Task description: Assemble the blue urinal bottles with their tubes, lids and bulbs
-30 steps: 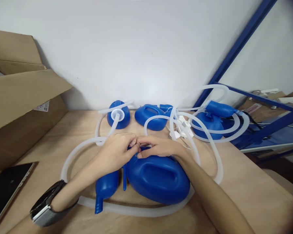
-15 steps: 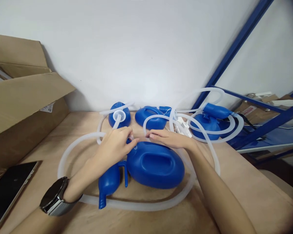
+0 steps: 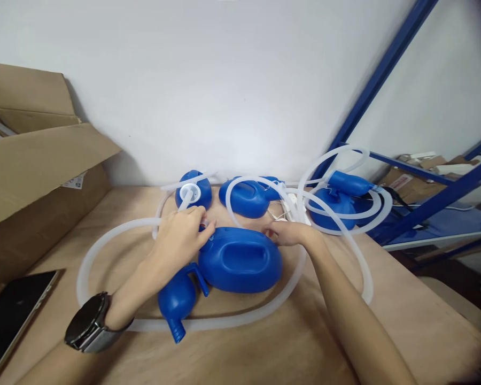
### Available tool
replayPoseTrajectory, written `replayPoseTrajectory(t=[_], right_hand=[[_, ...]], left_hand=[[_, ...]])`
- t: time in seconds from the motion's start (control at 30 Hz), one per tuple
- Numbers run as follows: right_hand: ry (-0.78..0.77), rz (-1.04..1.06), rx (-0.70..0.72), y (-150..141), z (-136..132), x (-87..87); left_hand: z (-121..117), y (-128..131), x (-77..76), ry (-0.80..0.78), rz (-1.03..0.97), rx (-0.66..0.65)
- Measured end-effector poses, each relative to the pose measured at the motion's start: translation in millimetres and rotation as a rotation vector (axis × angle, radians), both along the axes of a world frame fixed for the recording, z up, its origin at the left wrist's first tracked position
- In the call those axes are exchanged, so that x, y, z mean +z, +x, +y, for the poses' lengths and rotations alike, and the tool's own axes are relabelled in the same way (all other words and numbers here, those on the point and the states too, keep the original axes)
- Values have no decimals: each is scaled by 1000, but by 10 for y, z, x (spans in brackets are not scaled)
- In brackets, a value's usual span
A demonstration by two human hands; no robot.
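Observation:
A blue plastic urinal bottle (image 3: 242, 278) with a recessed grip lies on its side on the table. My left hand (image 3: 180, 232), with a watch on its wrist, has its thumb and fingers closed round the bottle's mouth at the left end; the palm hides part of the neck. My right hand (image 3: 286, 233) is at the far right end of the bottle, fingers curled against it, the tips partly hidden. Just below my left hand lies a blue funnel piece (image 3: 177, 297) with a hooked handle, its spout toward me. A translucent hose (image 3: 240, 320) loops round both pieces.
Behind stand more blue bottles (image 3: 246, 198) with coiled hoses, and a white power strip (image 3: 300, 214). An open cardboard box (image 3: 44, 155) and a dark flat device (image 3: 18, 307) are at left. A blue metal rack (image 3: 436, 227) stands at right.
My right hand has moved right, from the bottle's far side to its right end, and its fingers have curled. The bottle sits slightly further left, and the funnel piece has turned a little.

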State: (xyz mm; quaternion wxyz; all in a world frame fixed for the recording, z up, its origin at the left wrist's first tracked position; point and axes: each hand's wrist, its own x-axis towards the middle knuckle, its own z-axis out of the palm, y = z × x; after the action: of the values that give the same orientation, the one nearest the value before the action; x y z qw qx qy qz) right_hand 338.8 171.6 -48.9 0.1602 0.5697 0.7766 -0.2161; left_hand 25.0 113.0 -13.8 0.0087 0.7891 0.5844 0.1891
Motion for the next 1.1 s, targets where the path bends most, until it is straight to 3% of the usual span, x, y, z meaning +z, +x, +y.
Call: replayPoseTrajectory(t=[0.27,0.43,0.53,0.6,0.73,0.8,0.87,0.97,1.03,1.1], right_hand=[[71,-33,72,-101,-28,-33],[245,144,86,-14,-153,339],[340,254,15,92,-354,651],[371,436,-48,126,-501,805],[321,862,-72,37,-683,913],[327,951,-32,-45,-698,912],[336,956,37,-115,-687,913],[287,935,130,-172,-687,935],[289,913,162,-187,-717,955],[353,862,161,-198,-761,970]], left_hand=[[-8,-48,54,2,97,25],[-16,-57,13,76,141,34],[-24,-26,-61,164,161,72],[-9,16,-128,232,173,98],[82,128,-257,348,175,145],[121,150,-257,388,178,140],[117,107,-170,462,189,54],[-14,-122,77,579,178,-224],[-167,-353,210,472,147,-415],[-328,-576,224,277,123,-587]])
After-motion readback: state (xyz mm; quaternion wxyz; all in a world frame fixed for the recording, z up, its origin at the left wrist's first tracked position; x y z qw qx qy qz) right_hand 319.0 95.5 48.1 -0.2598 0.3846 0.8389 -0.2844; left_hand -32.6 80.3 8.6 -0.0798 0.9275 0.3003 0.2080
